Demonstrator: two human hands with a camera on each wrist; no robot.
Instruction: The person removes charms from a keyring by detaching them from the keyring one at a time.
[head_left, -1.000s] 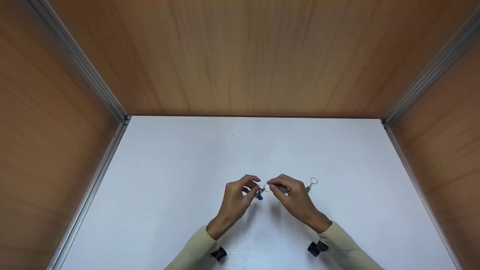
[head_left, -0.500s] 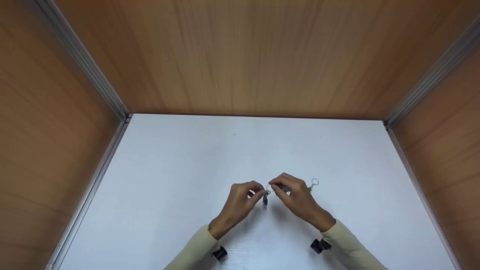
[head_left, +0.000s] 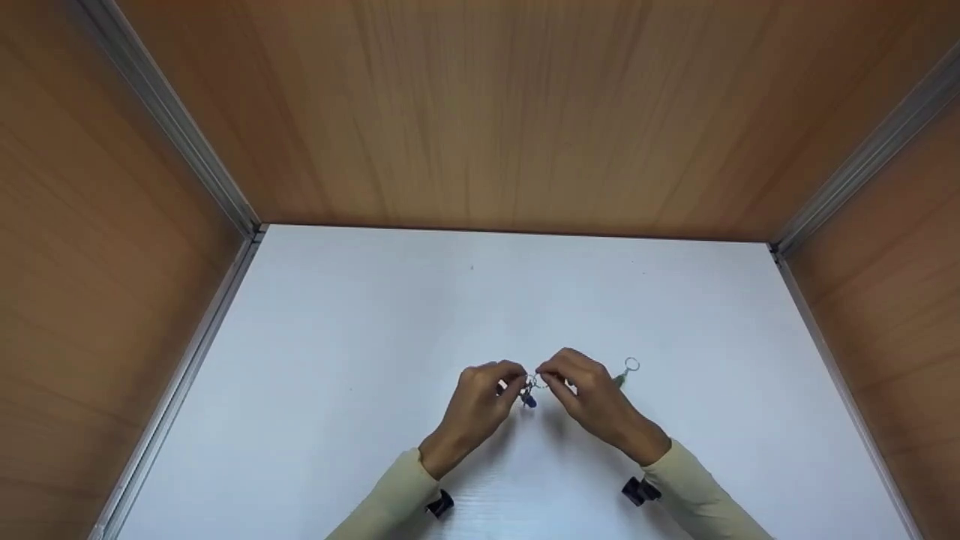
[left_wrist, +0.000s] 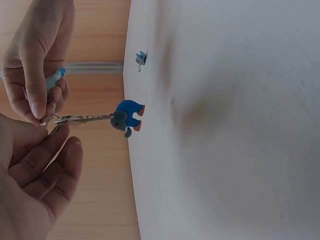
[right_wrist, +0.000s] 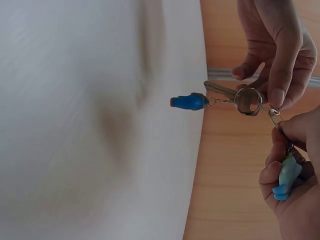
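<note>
Both hands meet above the middle of the white table [head_left: 337, 360]. My left hand [head_left: 514, 381] pinches a metal key ring [right_wrist: 248, 100] that carries a silver key [right_wrist: 220, 90] and a short chain with a blue elephant charm [left_wrist: 127, 116] hanging from it. My right hand [head_left: 546, 375] curls round a light-blue charm [right_wrist: 285, 177] and pinches its small ring [right_wrist: 274, 115] against the key ring. In the head view the blue elephant charm [head_left: 529, 401] dangles between the two hands.
A green charm on a ring [head_left: 626, 369] lies on the table just right of my right hand. Wooden walls with metal corner strips [head_left: 172, 120] enclose the table on three sides. Black wrist cameras [head_left: 439, 504] sit on both cream sleeves.
My left hand has shifted a little to the right, closer to the right hand. The blue charm has swung down and slightly right. The green keychain has not moved.
</note>
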